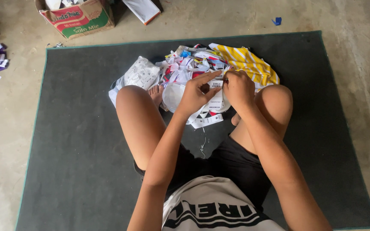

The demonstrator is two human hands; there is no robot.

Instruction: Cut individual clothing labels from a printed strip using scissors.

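Soft, even daylight, no glare, faint shadows under the legs, sharp focus throughout, slight wide-angle stretching at edges

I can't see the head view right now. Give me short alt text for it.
Seated cross-legged on a dark grey mat, a person holds a small white printed label between the left hand and right hand, above a pile of labels and fabric scraps. A cardboard box stands on the concrete floor beyond the mat.
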